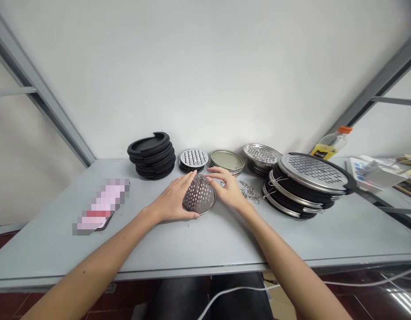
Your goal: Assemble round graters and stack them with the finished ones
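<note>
A perforated metal dome (199, 195) with a thin rim lies dome-up on the grey table, between my hands. My left hand (175, 198) rests against its left side, fingers stretched out and thumb along the front edge. On the right, my right hand (227, 186) curves at the dome's upper right with its fingers apart, the fingertips close to the metal. Behind the dome stand a stack of small round grater discs (193, 158) and a stack of greenish round plates (227, 160). Thin wire clips (249, 191) lie right of my right hand.
Black rings (152, 155) are stacked at the back left, near a blurred phone (105, 204). Perforated metal bowls (261, 155), a large grater stack (308, 182) and a bottle (332, 143) stand on the right. A white cable (238, 290) hangs below the table edge (192, 270).
</note>
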The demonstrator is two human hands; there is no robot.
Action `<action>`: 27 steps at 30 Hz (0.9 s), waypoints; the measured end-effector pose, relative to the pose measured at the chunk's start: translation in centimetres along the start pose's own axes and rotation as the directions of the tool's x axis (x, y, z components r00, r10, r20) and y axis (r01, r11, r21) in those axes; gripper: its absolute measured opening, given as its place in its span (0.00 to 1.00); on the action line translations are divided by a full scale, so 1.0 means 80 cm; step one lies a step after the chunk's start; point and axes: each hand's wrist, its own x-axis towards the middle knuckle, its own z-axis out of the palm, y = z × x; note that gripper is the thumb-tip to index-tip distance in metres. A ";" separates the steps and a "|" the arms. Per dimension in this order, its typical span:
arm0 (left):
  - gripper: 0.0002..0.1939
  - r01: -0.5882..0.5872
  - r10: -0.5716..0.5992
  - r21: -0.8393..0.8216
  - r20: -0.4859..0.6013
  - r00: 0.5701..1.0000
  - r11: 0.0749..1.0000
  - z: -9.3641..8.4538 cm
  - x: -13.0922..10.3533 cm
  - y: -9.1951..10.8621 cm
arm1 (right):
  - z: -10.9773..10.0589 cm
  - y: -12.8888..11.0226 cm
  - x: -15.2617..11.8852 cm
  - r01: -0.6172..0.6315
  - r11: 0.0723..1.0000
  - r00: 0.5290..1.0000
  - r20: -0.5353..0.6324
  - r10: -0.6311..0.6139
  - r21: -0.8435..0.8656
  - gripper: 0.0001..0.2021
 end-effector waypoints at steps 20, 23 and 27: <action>0.65 0.124 -0.117 -0.069 0.092 0.989 0.990 0.009 -0.001 -0.036 | 0.001 0.024 0.008 -0.318 0.939 0.947 -0.008 0.322 0.134 0.14; 0.65 0.130 -0.115 -0.130 0.114 0.987 0.983 0.005 -0.003 -0.034 | 0.004 0.029 0.009 -0.342 0.915 0.937 0.000 0.350 0.213 0.14; 0.67 0.160 -0.132 -0.166 0.164 0.978 0.973 0.001 -0.003 -0.030 | 0.007 0.031 0.011 -0.381 0.853 0.916 0.020 0.401 0.357 0.17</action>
